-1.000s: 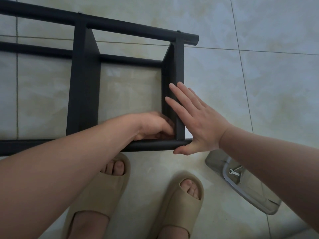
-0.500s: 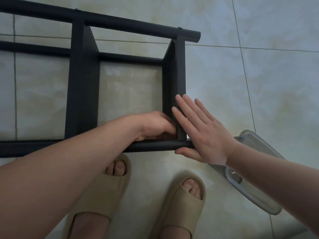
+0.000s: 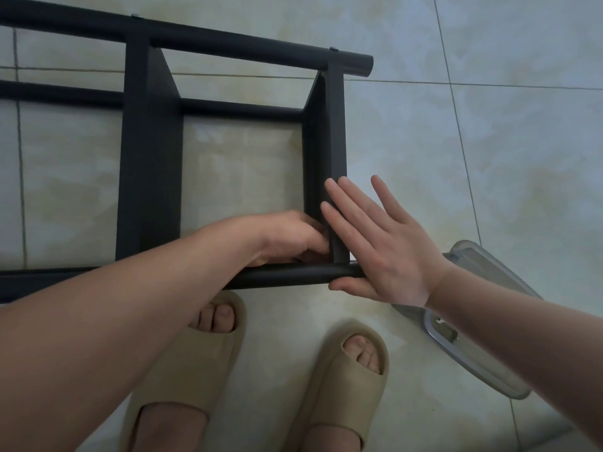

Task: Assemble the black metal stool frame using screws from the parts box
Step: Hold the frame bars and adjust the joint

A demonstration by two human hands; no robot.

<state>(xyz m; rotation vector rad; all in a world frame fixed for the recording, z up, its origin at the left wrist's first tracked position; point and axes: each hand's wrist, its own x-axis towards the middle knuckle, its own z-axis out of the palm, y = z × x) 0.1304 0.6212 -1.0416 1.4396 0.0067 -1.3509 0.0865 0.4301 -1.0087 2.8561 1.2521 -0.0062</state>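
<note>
The stool frame point(image 3: 148, 177) lies on its side on the tiled floor point(image 3: 489, 141), filling the upper left and centre of the picture. Its near tube point(image 3: 287, 277) runs across the middle and its far tube point(image 3: 228, 44) along the top.

The left hand point(image 3: 287, 238) reaches into the frame's inner corner, where the right crossbar point(image 3: 336, 132) meets the near tube. Its fingers are curled tightly against that joint. The fingertips are hidden, so I cannot tell whether they pinch anything.

The right hand point(image 3: 385, 256) is spread flat with straight fingers. Its fingertips point(image 3: 331, 185) rest on the outer face of the right crossbar and its thumb lies along the underside of the near tube's end. It grasps nothing.

Just right of that hand, at the lower right, the clear parts box point(image 3: 473, 256) sits on the floor. The right forearm crosses over it and hides most of the inside. A small pale bit shows near the rim, too small to name.

Two screw heads point(image 3: 332, 48) show on the far tube. At the bottom, two feet in beige slippers point(image 3: 182, 363) stand just below the near tube.
</note>
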